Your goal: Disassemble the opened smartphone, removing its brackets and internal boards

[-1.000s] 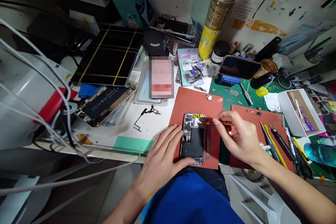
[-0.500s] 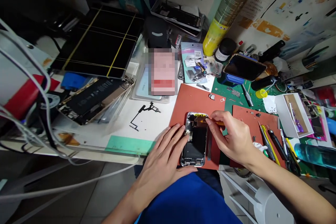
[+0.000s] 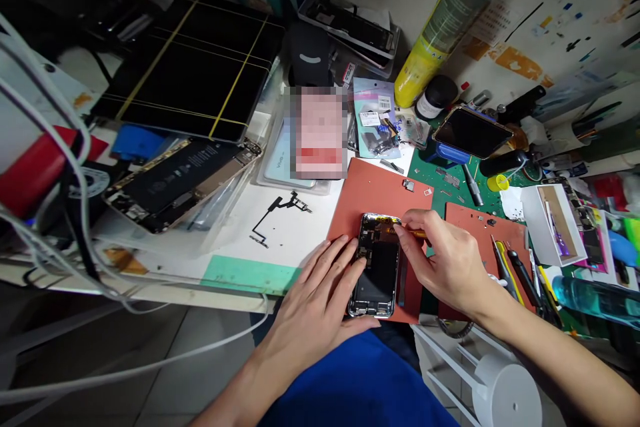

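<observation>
A cluttered worktop (image 3: 290,233) spreads before me, with a reddish-brown mat (image 3: 370,187) in front of my body. My left hand (image 3: 315,307) lies flat with its fingers spread – not closed around anything – the fingertips against the left side of an opened phone and the thumb by its near end. My right hand (image 3: 450,260) comes in from the other side, pinching a slim orange tool (image 3: 419,233) between thumb and fingers. The phone (image 3: 383,273) lies on the mat, its inside facing up and its far end under the tool.

I judge the step in hand to be fine work on the small parts at that far end, one hand bracing while the other works. The next move, I think, calls for a firm left hand and a light, exact touch with the right, clear of the neighbouring parts.

My forearms run out of the picture. Behind the mat, a pinkish block (image 3: 320,133) is pixelated past reading. My left fingers cover part of the phone's edge, and my right hand hides much of the tool. The tool's tip – and whatever it touches – is too small to make out.
</observation>
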### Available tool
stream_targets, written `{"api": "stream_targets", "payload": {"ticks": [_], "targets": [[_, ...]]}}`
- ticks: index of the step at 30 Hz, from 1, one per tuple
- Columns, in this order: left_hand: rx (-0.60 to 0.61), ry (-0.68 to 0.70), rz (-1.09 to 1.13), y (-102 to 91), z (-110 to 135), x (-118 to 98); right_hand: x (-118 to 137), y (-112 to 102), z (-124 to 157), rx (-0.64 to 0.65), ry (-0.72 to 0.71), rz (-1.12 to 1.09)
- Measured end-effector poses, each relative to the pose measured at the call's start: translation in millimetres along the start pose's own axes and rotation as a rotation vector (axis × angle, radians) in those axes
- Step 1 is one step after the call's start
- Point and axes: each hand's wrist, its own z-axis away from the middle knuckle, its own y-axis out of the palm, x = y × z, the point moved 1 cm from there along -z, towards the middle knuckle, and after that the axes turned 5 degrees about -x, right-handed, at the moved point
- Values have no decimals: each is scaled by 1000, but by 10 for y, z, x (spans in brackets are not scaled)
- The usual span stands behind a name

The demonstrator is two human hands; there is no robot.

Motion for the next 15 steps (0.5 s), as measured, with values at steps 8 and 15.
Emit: {"api": "stream_targets", "payload": {"ticks": [8,15], "targets": [[-30,-5,5,3,-2,4,94,-45,-175,178,-164,132],[-30,4,-3,11,7,8,161,-85,-342,312,-249,182]]}}
